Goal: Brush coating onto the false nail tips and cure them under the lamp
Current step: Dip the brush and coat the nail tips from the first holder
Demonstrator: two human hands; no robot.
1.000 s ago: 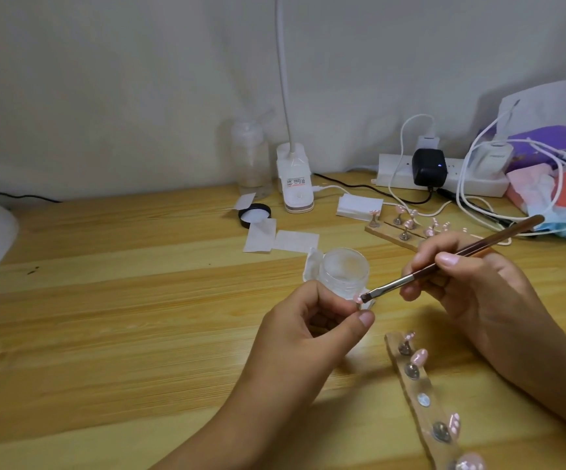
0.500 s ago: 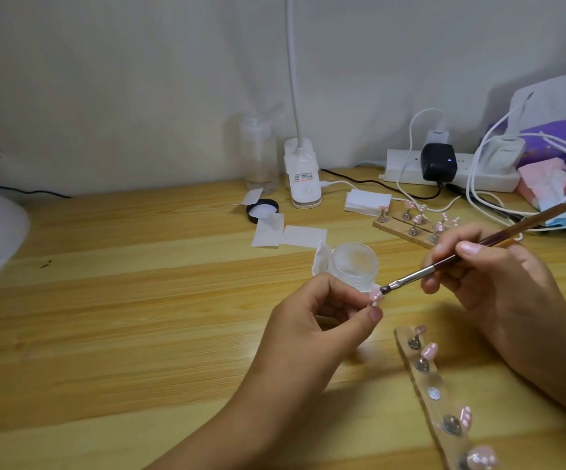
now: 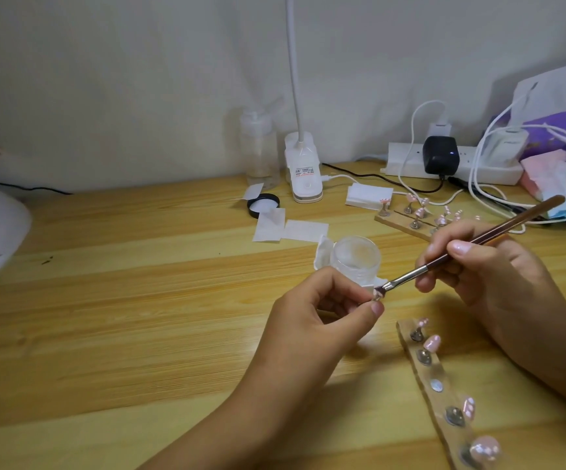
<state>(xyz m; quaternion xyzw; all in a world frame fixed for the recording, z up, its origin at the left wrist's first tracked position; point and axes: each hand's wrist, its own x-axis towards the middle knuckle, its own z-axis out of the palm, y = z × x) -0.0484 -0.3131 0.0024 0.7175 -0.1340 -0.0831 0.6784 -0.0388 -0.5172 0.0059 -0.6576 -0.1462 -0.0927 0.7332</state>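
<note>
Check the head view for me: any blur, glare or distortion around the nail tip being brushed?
Head view: soft, even light, no strong glare; faint shadows lie on the table; the nail tip pinched in the left hand is tiny and soft-edged under the brush held by the right hand; wide-angle bending bows the table's far edge.

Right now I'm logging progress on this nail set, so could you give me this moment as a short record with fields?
left hand: pinches a nail tip, raised above the desk
right hand: holds the brush like a pen
brush contact: bristles on the pinched nail tip
jar: clear, on the desk beyond the left hand
near holder: four pink tips, one spot bare
</note>
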